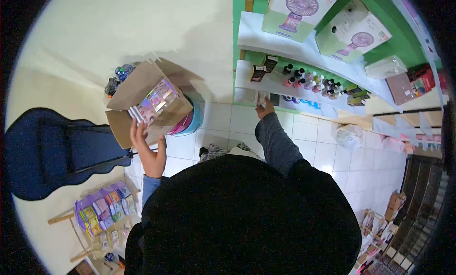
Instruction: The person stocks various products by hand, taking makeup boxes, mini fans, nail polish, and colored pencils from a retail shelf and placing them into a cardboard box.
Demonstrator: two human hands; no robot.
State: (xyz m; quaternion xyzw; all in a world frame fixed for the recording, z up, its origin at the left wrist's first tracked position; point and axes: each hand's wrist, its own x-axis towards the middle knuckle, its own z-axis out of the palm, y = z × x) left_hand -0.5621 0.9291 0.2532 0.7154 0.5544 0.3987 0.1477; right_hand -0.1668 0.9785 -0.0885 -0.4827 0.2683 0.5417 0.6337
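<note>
My left hand (149,149) is at the front of an open cardboard carton (178,109), thumb apart and fingers stretched. Its fingertips touch several slim silvery-white packs (136,114) at the carton's edge. Inside the carton lie shiny pinkish, iridescent boxes (159,97). My right hand (265,110) reaches to the lowest shelf (244,95), with thumb and fingers closed on a small pale box (261,97). A dark box (274,100) stands beside that one. What is printed on the small box is too small to read.
The carton rests on a blue bucket (197,118) with something pink in it. Bottles of nail polish (313,80) and mini fan boxes (299,11) fill the upper shelves. A dark blue chair (61,151) stands left, near a rack of colourful packets (104,206).
</note>
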